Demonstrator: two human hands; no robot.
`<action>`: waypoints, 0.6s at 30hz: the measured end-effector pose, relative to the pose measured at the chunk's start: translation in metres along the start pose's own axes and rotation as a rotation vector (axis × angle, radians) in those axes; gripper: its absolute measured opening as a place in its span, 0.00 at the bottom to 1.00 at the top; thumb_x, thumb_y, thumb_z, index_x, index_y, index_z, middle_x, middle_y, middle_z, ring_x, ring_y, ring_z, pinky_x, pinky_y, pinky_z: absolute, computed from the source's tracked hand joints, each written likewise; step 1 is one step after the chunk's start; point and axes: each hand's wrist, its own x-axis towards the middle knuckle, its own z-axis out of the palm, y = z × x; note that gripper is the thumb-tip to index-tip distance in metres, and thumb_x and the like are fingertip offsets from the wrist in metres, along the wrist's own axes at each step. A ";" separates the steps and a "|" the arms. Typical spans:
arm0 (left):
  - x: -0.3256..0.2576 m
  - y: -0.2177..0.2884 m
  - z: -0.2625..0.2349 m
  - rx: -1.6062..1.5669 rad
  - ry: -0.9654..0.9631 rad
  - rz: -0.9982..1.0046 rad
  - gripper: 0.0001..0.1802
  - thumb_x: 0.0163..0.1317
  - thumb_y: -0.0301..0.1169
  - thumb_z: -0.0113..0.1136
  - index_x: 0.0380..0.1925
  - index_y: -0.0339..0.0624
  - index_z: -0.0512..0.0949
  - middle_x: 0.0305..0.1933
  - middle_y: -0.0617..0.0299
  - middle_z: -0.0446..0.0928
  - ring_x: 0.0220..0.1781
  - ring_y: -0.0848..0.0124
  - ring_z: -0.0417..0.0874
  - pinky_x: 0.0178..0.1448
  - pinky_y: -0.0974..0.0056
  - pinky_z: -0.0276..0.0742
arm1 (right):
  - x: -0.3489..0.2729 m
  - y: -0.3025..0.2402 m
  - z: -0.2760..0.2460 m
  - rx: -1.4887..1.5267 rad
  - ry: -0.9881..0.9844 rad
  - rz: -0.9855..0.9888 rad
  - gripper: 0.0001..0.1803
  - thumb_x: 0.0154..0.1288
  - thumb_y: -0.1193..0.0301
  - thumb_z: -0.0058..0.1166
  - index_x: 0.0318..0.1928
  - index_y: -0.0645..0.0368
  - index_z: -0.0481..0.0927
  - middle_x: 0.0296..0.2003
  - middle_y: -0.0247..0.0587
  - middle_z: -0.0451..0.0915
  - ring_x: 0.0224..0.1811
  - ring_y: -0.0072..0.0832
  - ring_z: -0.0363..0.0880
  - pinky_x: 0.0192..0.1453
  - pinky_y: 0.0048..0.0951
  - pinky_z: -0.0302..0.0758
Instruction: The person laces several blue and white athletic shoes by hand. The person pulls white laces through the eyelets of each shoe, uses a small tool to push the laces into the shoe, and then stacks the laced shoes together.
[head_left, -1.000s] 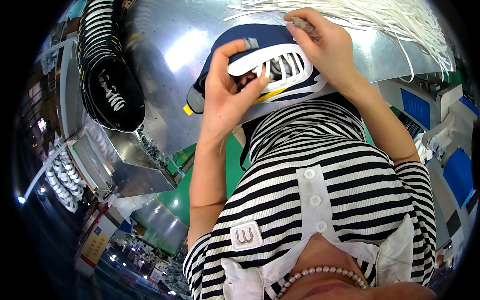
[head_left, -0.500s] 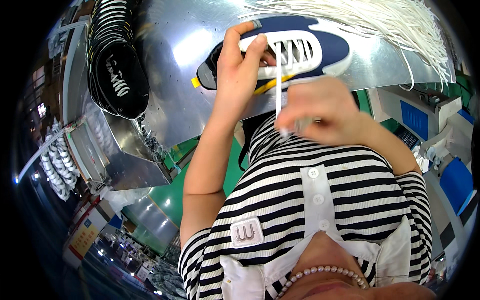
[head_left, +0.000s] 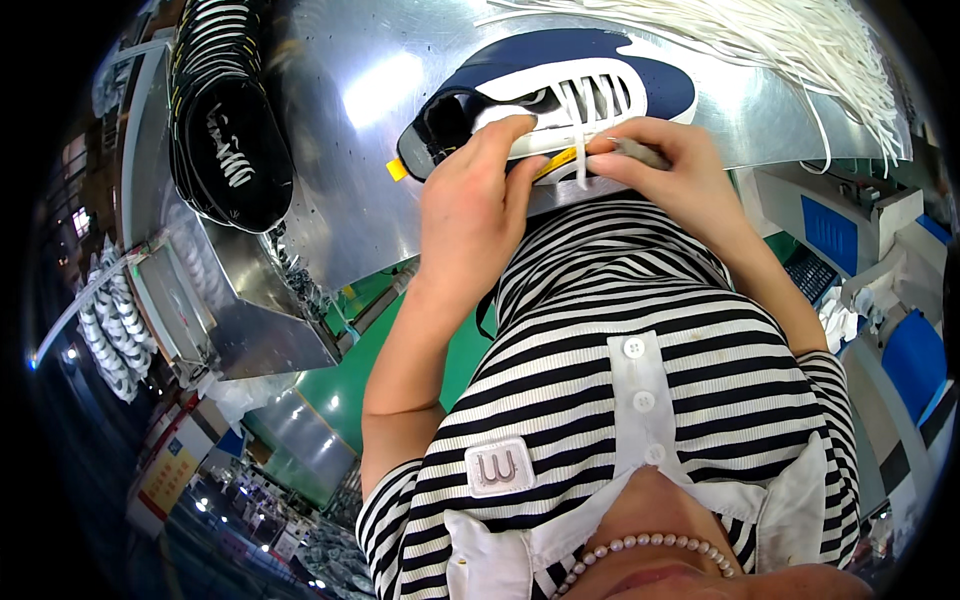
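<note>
A navy and white shoe (head_left: pixel 560 48) with a grey heel lies on its side on the metal table, toe to the right. White lace (head_left: pixel 579 120) crosses its throat, and a free end hangs over the near side by a yellow stripe (head_left: pixel 557 165). My left hand (head_left: pixel 475 195) is closed on the near edge of the shoe's opening, thumb outside. Pinched together at the hanging lace, the thumb and finger of my right hand (head_left: pixel 668 165) seem to hold it; the exact grip is partly hidden. A greyish cover (head_left: pixel 640 152) shows blurred on a right finger.
A pile of loose white laces (head_left: pixel 760 45) covers the table's far right. Black shoes (head_left: pixel 235 150) are stacked in a row at the left, beside a metal bin (head_left: pixel 265 330). Grey machinery with blue panels (head_left: pixel 828 235) stands to the right.
My right hand has moved up from near my body to the shoe's near edge, and the taut lace now hangs loose. My left hand has shifted down from the far side to the near edge.
</note>
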 end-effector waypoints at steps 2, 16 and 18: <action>0.001 -0.001 0.005 0.011 0.041 -0.007 0.17 0.60 0.27 0.66 0.47 0.36 0.76 0.40 0.51 0.82 0.41 0.59 0.85 0.45 0.63 0.78 | 0.008 0.004 0.011 -0.106 0.021 -0.031 0.09 0.61 0.71 0.65 0.39 0.63 0.85 0.24 0.24 0.76 0.26 0.09 0.67 0.29 0.14 0.64; 0.016 0.005 0.015 -0.008 0.057 -0.166 0.20 0.58 0.38 0.70 0.42 0.37 0.76 0.34 0.51 0.83 0.30 0.55 0.84 0.36 0.60 0.77 | 0.031 0.006 0.026 0.186 0.182 -0.202 0.11 0.64 0.68 0.63 0.41 0.62 0.79 0.25 0.26 0.78 0.27 0.11 0.71 0.31 0.16 0.67; 0.017 0.005 0.017 -0.014 0.112 -0.126 0.19 0.57 0.38 0.70 0.42 0.37 0.77 0.33 0.51 0.83 0.29 0.55 0.83 0.35 0.59 0.77 | 0.024 0.006 0.024 0.187 0.175 -0.265 0.14 0.65 0.67 0.62 0.45 0.62 0.77 0.26 0.27 0.79 0.28 0.13 0.72 0.31 0.18 0.68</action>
